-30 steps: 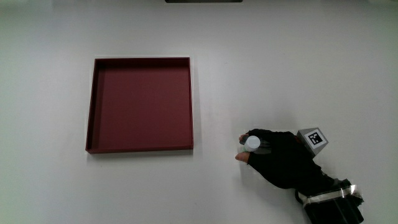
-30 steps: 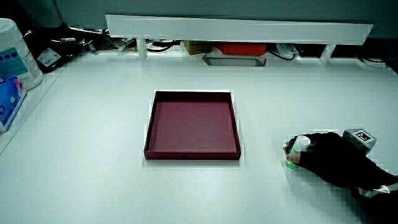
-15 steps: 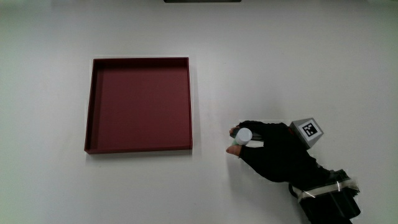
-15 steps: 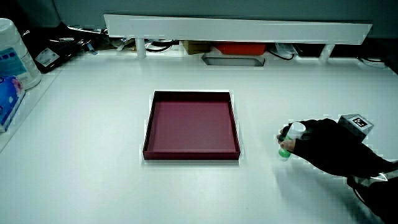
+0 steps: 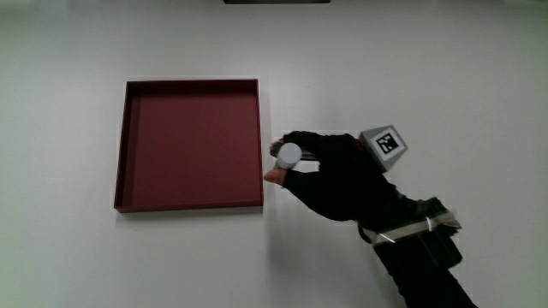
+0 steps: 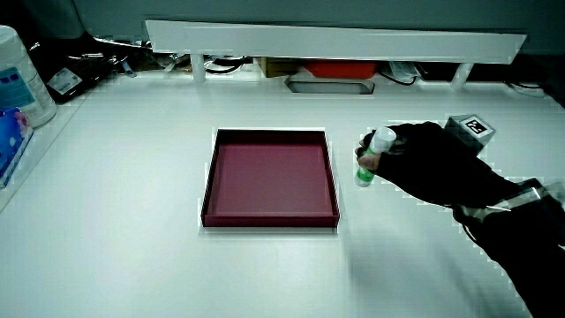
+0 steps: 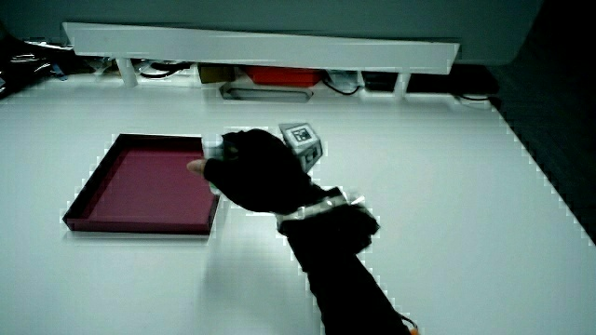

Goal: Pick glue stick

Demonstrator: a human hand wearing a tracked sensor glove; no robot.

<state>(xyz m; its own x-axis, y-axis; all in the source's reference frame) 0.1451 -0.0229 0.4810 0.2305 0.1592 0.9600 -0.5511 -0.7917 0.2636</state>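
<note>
The glue stick is a small tube with a white cap and a green base, seen upright in a side view. The hand in its black glove is shut on the glue stick and holds it above the table, just beside the edge of the dark red tray. In a side view the hand carries the patterned cube on its back. From another side view the hand hides most of the glue stick beside the tray.
A low white partition runs along the table's edge farthest from the person, with boxes and cables under it. White and blue containers stand at the table's corner.
The hand has lifted the glue stick off the table and carried it away from the person, up to the tray's edge. The tray has not moved.
</note>
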